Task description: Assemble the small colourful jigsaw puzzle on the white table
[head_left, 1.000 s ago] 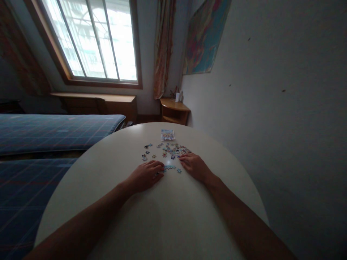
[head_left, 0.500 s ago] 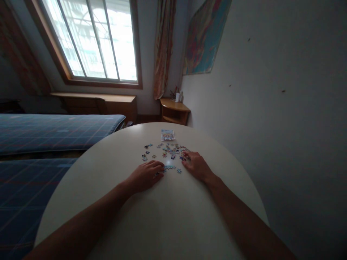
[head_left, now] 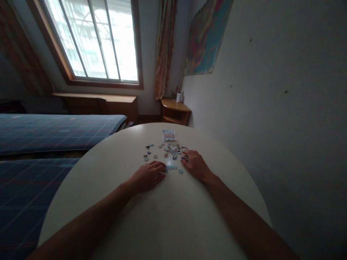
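My left hand (head_left: 150,175) rests on the table, its curled fingers and thumb around the left end of a short joined strip of jigsaw puzzle pieces (head_left: 172,168). Part of that end is hidden under the fingers. A single puzzle piece (head_left: 180,171) lies just right of the strip. At the right edge of a loose heap of puzzle pieces (head_left: 173,150), my right hand (head_left: 195,164) lies low with its fingers bent but apart. Its fingertips touch dark pieces there and hold nothing that I can see lifted.
More loose pieces (head_left: 146,157) are scattered left of the heap. Behind it lies a small picture packet (head_left: 168,135) on the round white table (head_left: 162,216). A plaid mattress (head_left: 62,131) stands to the left, a wall (head_left: 271,126) to the right, and a corner shelf (head_left: 175,105) beyond.
Both hands hold nearly the same places. The right fingers have shifted slightly among the pieces at the heap's edge. The whole view has moved a little.
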### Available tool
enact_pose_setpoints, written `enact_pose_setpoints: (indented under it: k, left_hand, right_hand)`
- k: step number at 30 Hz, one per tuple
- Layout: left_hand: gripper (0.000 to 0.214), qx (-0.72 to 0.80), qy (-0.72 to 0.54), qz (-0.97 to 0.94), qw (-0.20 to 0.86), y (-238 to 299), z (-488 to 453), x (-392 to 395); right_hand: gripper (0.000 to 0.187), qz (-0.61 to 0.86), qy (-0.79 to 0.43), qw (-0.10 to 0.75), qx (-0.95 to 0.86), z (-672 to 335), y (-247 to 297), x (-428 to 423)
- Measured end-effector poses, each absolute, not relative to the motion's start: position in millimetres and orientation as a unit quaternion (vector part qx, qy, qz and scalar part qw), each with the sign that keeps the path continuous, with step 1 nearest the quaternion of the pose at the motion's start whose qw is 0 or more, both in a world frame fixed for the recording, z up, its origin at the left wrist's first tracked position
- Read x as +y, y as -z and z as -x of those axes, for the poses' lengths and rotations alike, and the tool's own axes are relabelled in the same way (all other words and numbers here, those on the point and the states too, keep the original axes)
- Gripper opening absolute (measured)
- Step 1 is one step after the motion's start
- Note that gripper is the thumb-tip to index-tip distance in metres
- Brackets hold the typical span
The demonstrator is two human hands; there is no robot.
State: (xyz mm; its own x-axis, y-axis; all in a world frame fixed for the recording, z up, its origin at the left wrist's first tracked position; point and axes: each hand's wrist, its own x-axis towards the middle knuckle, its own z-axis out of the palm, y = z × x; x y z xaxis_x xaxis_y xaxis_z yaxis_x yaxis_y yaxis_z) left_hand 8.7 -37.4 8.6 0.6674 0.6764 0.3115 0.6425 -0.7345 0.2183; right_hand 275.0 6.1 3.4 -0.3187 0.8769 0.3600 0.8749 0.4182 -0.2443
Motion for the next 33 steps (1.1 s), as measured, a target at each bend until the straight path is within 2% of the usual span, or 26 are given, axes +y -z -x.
enact_pose_setpoints:
  k: [8,12,16,21,27,33]
  left_hand:
    - [0.02,0.356,-0.17,-0.918,0.034,-12.9,-9.0,-38.8]
    - [0.019,0.352,-0.175,-0.919,0.038,-13.4,-8.6,-39.8]
    - [0.02,0.35,-0.181,-0.918,0.048,-12.8,-8.3,-39.5]
    - [0.02,0.355,-0.17,-0.918,0.054,-14.3,-8.4,-39.5]
    - [0.021,0.354,-0.175,-0.917,0.056,-9.6,-7.2,-37.8]
    - [0.021,0.353,-0.175,-0.917,0.057,-10.3,-7.9,-38.5]
  right_hand:
    - [0.032,0.512,0.006,0.193,-0.837,-233.6,-17.6,21.6]
    - [0.024,0.564,0.009,0.174,-0.807,-209.9,-26.4,40.7]
    - [0.031,0.624,0.005,0.146,-0.768,-188.8,-28.7,56.8]
    - [0.032,0.647,0.024,0.16,-0.746,-168.6,-24.9,62.9]
    - [0.024,0.69,-0.08,0.138,-0.706,-158.7,-31.4,71.0]
    - [0.02,0.667,-0.119,0.125,-0.725,-156.3,-34.5,78.9]
